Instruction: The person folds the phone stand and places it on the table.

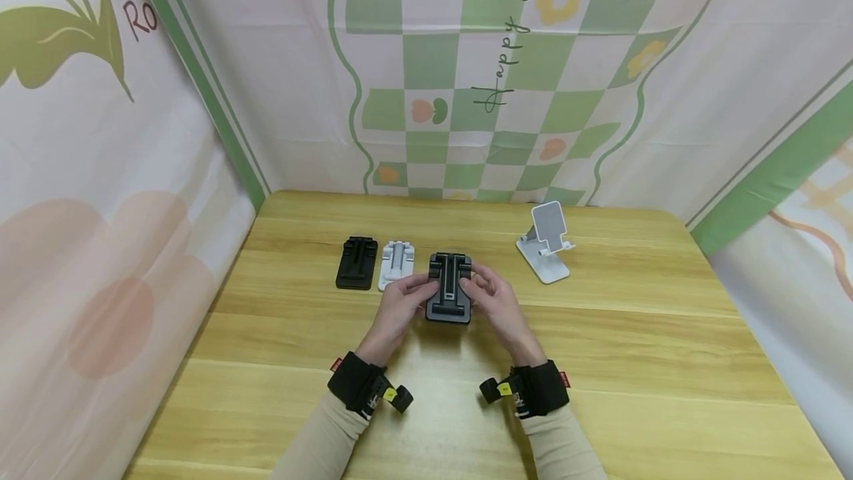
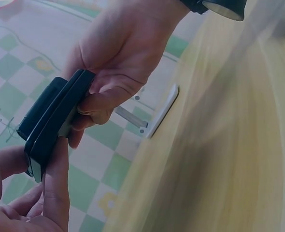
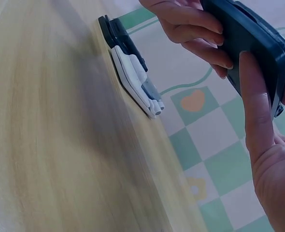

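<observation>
A folded black phone stand (image 1: 449, 289) is held up above the table between both hands. My left hand (image 1: 404, 302) grips its left edge, thumb on the upper face and fingers beneath. On the opposite edge my right hand (image 1: 496, 304) pinches it the same way, with a finger along the underside in the right wrist view. The folded stand (image 2: 55, 121) appears edge-on in the left wrist view. Just left of the hands lie a folded white phone stand (image 1: 397, 264) and another folded black phone stand (image 1: 356, 263), side by side.
An unfolded white phone stand (image 1: 548, 243) with a grey pad stands at the back right of the wooden table (image 1: 640, 361). Behind the table hangs a green-and-white checked cloth (image 1: 480, 80). Each wrist wears a black strap with a small camera.
</observation>
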`<state>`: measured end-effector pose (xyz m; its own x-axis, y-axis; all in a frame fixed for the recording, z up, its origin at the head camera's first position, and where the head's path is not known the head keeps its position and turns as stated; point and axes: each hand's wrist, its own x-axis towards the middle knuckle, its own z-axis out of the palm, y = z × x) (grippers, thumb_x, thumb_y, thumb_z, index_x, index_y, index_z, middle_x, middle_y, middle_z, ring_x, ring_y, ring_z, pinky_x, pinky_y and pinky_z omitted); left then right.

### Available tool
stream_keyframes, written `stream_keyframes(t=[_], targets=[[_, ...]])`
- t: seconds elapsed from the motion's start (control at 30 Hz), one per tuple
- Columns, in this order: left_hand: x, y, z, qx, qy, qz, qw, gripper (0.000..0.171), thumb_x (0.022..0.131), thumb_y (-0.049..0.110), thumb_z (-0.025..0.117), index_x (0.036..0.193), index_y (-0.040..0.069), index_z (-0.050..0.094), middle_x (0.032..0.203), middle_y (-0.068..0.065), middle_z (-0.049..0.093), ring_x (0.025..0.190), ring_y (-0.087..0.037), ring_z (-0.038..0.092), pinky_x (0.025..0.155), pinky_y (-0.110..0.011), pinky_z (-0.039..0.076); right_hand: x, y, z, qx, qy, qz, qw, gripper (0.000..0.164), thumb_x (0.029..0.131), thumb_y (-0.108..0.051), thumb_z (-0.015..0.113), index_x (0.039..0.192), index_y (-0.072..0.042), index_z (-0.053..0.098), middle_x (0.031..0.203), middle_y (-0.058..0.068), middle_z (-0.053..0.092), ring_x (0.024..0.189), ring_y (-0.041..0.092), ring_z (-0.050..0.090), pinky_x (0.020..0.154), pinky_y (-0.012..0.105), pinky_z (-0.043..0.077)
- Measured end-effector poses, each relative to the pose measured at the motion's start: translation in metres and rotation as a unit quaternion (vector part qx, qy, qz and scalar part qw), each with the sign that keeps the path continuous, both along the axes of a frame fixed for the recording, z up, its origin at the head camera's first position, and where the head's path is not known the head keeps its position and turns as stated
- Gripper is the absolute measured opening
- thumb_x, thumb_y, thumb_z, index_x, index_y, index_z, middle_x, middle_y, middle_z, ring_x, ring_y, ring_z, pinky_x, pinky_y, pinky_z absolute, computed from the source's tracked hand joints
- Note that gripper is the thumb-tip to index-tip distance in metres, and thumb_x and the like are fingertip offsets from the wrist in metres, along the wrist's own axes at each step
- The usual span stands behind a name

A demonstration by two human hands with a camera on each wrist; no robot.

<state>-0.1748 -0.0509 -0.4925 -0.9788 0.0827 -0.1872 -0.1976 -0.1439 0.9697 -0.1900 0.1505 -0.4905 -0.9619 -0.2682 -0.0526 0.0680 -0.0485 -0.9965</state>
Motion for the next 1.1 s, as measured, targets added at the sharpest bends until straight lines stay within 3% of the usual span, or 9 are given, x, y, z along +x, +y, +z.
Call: stream_keyframes(t=[0.37, 0.53, 0.67, 0.9, 1.1], targets=[[0.001, -0.004, -0.003, -0.004, -0.004, 0.012, 0.9999, 0.043, 0.100, 0.020, 0.069, 0.134, -0.004, 0.063, 0.120, -0.019, 0.073, 0.078, -0.007, 0.067, 0.070, -0.023, 0.054, -0.003, -0.003, 0.001, 0.028, 0.001, -0.009, 1.000, 0.062, 0.105, -0.017, 0.060, 0.156, 0.005, 0.034, 0.094, 0.001, 0.066, 0.084, 0.010, 0.068, 0.076, 0.029, 0.061], [0.003, -0.006, -0.003, -0.011, -0.003, 0.036, 0.9993, 0.039, 0.103, 0.021, 0.065, 0.134, -0.003, 0.064, 0.117, -0.017, 0.070, 0.077, -0.009, 0.066, 0.072, -0.027, 0.059, -0.009, -0.003, 0.001, 0.058, 0.009, -0.027, 0.998, 0.066, 0.104, -0.020, 0.062, 0.158, 0.005, 0.031, 0.090, 0.000, 0.062, 0.081, 0.008, 0.064, 0.074, 0.027, 0.059], [0.005, -0.010, -0.004, 0.003, -0.009, 0.050, 0.9987, 0.038, 0.104, 0.017, 0.063, 0.134, -0.005, 0.062, 0.118, -0.024, 0.065, 0.078, -0.011, 0.066, 0.073, -0.025, 0.062, -0.013, -0.002, -0.001, 0.075, 0.011, -0.037, 0.996, 0.066, 0.105, -0.022, 0.061, 0.158, 0.003, 0.031, 0.091, 0.000, 0.060, 0.080, 0.009, 0.063, 0.074, 0.026, 0.059], [0.006, -0.016, -0.003, 0.017, -0.004, 0.062, 0.9979, 0.040, 0.104, 0.016, 0.061, 0.135, -0.009, 0.058, 0.127, -0.029, 0.058, 0.079, -0.011, 0.066, 0.072, -0.025, 0.062, -0.022, -0.001, -0.008, 0.106, 0.004, -0.050, 0.993, 0.067, 0.105, -0.027, 0.061, 0.158, 0.002, 0.033, 0.096, 0.003, 0.058, 0.084, 0.010, 0.062, 0.076, 0.026, 0.059], [0.005, -0.022, -0.004, 0.016, -0.010, 0.070, 0.9974, 0.039, 0.104, 0.016, 0.062, 0.134, -0.009, 0.060, 0.122, -0.024, 0.061, 0.079, -0.012, 0.066, 0.070, -0.024, 0.062, -0.031, -0.002, -0.016, 0.138, 0.014, -0.040, 0.989, 0.065, 0.107, -0.025, 0.059, 0.158, 0.004, 0.032, 0.099, 0.006, 0.059, 0.084, 0.010, 0.063, 0.074, 0.028, 0.060]])
